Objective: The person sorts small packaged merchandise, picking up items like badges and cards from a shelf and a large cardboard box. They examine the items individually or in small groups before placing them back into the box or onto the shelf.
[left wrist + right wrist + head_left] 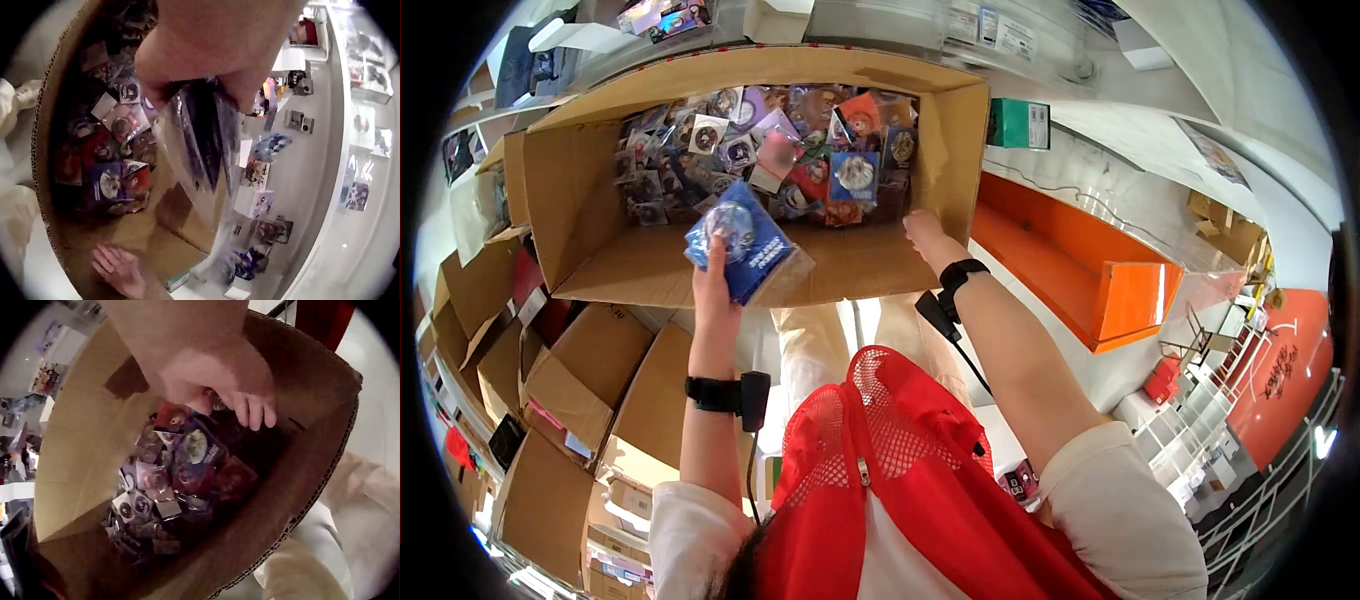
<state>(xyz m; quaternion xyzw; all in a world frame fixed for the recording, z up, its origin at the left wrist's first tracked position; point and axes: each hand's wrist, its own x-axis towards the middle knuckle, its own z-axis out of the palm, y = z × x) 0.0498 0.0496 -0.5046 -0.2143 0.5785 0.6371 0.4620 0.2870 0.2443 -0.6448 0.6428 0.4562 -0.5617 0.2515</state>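
Observation:
The left hand (717, 285) grips a stack of blue packets (745, 243) in clear sleeves above the left front part of a cardboard box (800, 290). In the left wrist view, the left hand (206, 56) pinches the packets (203, 134) from both sides, seen edge-on. Many small sleeved badges and cards (165, 481) lie in the box. The right hand (930, 238) hangs inside the box's right end, near a blue packet (855, 176) on the pile; its fingers are relaxed and hold nothing in the right wrist view (219, 384).
An orange bin (1070, 260) stands right of the box, with a green box (1020, 124) behind it. Open cardboard boxes (585, 370) crowd the left side. Beyond the box, a grey surface (300, 162) carries several small packaged items.

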